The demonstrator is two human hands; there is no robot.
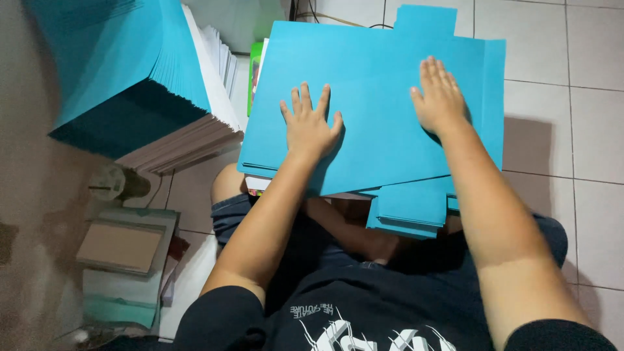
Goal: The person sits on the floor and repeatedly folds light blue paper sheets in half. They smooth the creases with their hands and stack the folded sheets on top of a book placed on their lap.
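A stack of blue card folders [377, 78] with tabs lies in front of me over my crossed legs. My left hand [309, 123] rests flat on the top sheet, fingers spread, near its left middle. Pressing flat on the right part of the same sheet is my right hand [441, 94], fingers together. Neither hand grips anything. A blue tab [411, 208] sticks out at the stack's near edge, and another tab [426, 19] at the far edge.
A tall pile of blue and white sheets [153, 84] stands at the upper left. A tape roll [117, 183] and a flat box with a brown card [123, 257] lie at the left on the floor. White floor tiles [565, 130] extend to the right.
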